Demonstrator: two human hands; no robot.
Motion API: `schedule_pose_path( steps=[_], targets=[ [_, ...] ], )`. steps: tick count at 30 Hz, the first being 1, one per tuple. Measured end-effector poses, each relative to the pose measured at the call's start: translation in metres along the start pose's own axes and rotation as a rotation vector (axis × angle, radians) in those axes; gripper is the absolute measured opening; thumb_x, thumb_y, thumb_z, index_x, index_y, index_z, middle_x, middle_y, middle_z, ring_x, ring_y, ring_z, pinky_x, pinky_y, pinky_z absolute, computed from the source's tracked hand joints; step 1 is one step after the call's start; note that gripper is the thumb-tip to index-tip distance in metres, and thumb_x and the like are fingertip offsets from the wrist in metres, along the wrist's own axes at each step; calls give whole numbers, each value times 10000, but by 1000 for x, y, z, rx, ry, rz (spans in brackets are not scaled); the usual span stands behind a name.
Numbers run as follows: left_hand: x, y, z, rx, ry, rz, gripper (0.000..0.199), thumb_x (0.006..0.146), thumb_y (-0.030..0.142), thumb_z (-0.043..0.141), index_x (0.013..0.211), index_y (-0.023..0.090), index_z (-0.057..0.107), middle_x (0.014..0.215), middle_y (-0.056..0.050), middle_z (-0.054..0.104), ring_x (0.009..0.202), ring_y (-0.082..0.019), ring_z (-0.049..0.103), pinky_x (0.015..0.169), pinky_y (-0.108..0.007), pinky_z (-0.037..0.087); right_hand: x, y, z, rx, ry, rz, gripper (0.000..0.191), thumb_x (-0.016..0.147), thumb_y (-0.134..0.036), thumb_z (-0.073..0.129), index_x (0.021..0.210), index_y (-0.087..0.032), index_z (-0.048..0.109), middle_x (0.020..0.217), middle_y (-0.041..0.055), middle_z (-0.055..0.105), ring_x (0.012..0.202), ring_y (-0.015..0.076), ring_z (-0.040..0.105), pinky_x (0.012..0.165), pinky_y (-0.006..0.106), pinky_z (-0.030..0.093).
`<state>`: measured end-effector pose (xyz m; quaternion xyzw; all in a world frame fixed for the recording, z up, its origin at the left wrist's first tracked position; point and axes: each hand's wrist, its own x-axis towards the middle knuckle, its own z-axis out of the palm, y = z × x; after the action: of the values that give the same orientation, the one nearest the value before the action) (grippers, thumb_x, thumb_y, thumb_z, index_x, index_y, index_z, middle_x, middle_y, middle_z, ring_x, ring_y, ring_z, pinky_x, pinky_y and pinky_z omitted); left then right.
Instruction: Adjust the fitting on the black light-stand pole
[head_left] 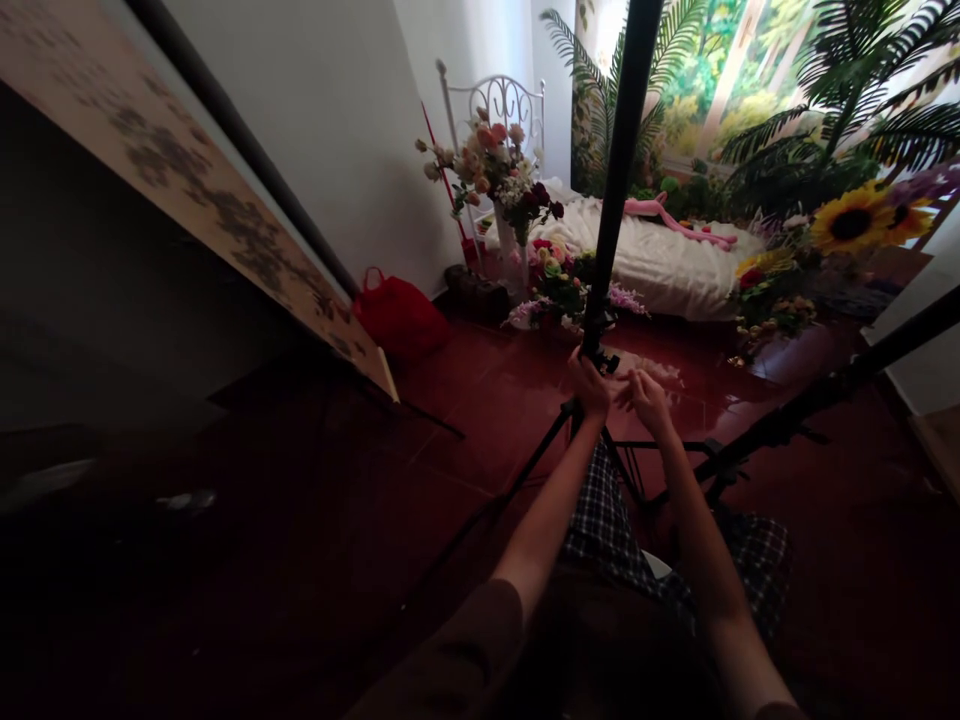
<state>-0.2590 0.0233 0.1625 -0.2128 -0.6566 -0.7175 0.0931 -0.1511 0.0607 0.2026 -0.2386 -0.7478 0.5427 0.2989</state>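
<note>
A black light stand (619, 170) rises in front of me, its tripod legs spread on the floor. Low on its pole, just under a clamp with a knob (607, 362), my left hand (589, 388) is closed around the shaft. To the right of it is my right hand (647, 402), fingers curled together close to the left hand and the knob. Whether anything small sits between those fingers is hidden. A second black stand (817, 400) slants in from the right, its lower end near my right forearm.
A hanging scroll painting (247, 215) leans along the left, with a red bag (401, 312) beyond it. Artificial flowers (495, 165), a white metal bed frame (506, 95), sunflowers (853, 220) and palm leaves (832, 100) stand at the back. Dark red tiles (457, 440) cover the floor.
</note>
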Motion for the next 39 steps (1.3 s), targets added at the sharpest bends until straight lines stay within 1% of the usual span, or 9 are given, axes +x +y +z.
schedule_pose_path(
  steps=[3, 6, 11, 14, 17, 21, 24, 31, 39],
  targets=[
    [-52, 0, 6, 48, 155, -30, 451, 1005, 381, 318, 1376, 138, 402, 1386, -211, 482, 1372, -257, 431, 1159, -433, 313, -42, 11, -27, 137, 94, 90, 572, 798, -750, 549, 884, -193, 646, 623, 35, 699, 488, 154, 646, 472, 248, 504],
    [-110, 1, 18, 21, 85, -42, 473, 979, 366, 389, 1386, 124, 373, 1422, -228, 418, 1382, -278, 398, 1177, -480, 284, -81, 23, -61, 186, 316, 148, 524, 779, -697, 618, 877, -184, 654, 659, 39, 716, 513, 151, 661, 497, 252, 531],
    [-166, 28, 56, -222, -336, -60, 385, 997, 392, 362, 1291, 175, 484, 1271, -154, 551, 1232, -231, 524, 1081, -448, 405, -117, 28, -121, 191, 651, 215, 534, 708, -693, 674, 823, -174, 619, 656, 34, 712, 510, 135, 648, 449, 214, 491],
    [-172, 57, 86, -342, -606, 1, 414, 1003, 461, 333, 1242, 194, 540, 1212, -127, 600, 1191, -217, 553, 1044, -413, 432, -130, 27, -150, 253, 929, 242, 519, 719, -658, 679, 927, -193, 581, 670, -2, 712, 456, 104, 605, 409, 187, 456],
    [-171, 84, 119, -440, -795, 103, 458, 987, 524, 355, 1233, 192, 553, 1179, -118, 619, 1182, -215, 560, 1044, -384, 426, -140, 24, -169, 319, 1050, 260, 514, 780, -629, 633, 1068, -210, 563, 730, -16, 724, 459, 85, 590, 402, 169, 443],
    [-167, 100, 151, -437, -967, 85, 432, 980, 508, 397, 1231, 178, 519, 1025, -76, 650, 953, -173, 624, 871, -298, 475, -134, 15, -183, 358, 942, 338, 544, 840, -683, 526, 1028, -186, 639, 743, 16, 722, 460, 70, 557, 398, 161, 422],
    [-165, 100, 161, -395, -1051, 63, 324, 980, 449, 432, 1137, 181, 526, 855, -15, 629, 738, -125, 590, 724, -240, 450, -118, 8, -193, 299, 871, 385, 597, 827, -747, 497, 900, -179, 665, 689, 27, 696, 435, 77, 523, 379, 181, 391],
    [-169, 96, 160, -420, -990, 50, 239, 973, 386, 458, 1107, 196, 510, 795, 7, 611, 637, -102, 556, 651, -216, 436, -104, 4, -217, 188, 781, 413, 542, 774, -705, 592, 686, -172, 617, 558, -5, 576, 380, 58, 369, 365, 217, 253],
    [-171, 91, 163, -437, -972, 79, 253, 968, 410, 460, 1102, 203, 513, 783, 9, 620, 644, -103, 576, 627, -209, 443, -115, 15, -247, 30, 486, 128, 488, 603, -594, 791, 837, -206, 612, 778, -25, 668, 542, 70, 485, 520, 208, 395]
  ],
)
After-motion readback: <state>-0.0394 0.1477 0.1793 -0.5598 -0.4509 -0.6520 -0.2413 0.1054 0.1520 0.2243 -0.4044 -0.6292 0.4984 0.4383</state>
